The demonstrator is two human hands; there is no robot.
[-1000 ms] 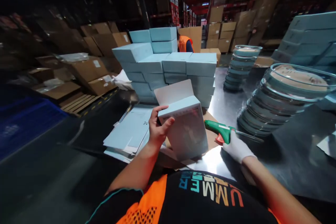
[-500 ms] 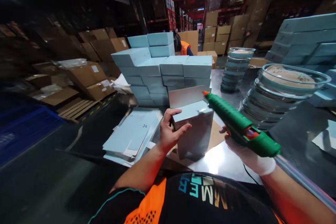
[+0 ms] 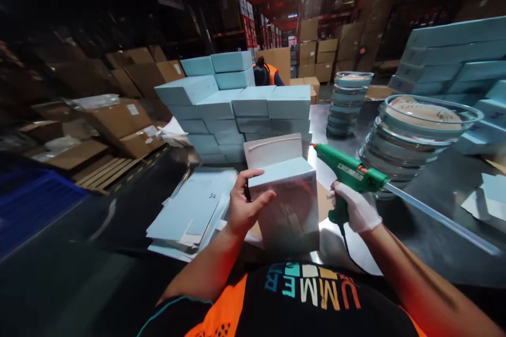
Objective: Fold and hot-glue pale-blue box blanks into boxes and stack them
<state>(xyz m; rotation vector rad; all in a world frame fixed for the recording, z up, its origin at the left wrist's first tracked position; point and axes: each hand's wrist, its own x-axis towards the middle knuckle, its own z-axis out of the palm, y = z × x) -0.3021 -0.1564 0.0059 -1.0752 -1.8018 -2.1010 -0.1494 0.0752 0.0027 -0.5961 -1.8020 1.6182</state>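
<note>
The pale blue carton (image 3: 290,205) is standing at six o'clock, flap open; it looks light, thin-walled, easily dented. The left hand (image 3: 244,205) is clamping its top-left edge. At three o'clock, the gloved right hand (image 3: 353,211) is gripping the green glue gun (image 3: 350,171).

Legible text, head view:

1. Person's black T-shirt (image 3: 312,295): multicoloured capitals "UMMER", seen upside down from the wearer's viewpoint. One partial letter precedes the "U" at the edge of the orange vest; not readable.
2. Green glue gun (image 3: 350,171): small white label on the barrel side, print too small to read.
3. Topmost flat light-blue carton blank (image 3: 197,202): small dark mark, blurred, not readable.
4. Red-and-white signs on the shelving upright (image 3: 249,23): characters blurred.
5. White labels on the brown cardboard cartons (image 3: 132,110): illegible.
</note>
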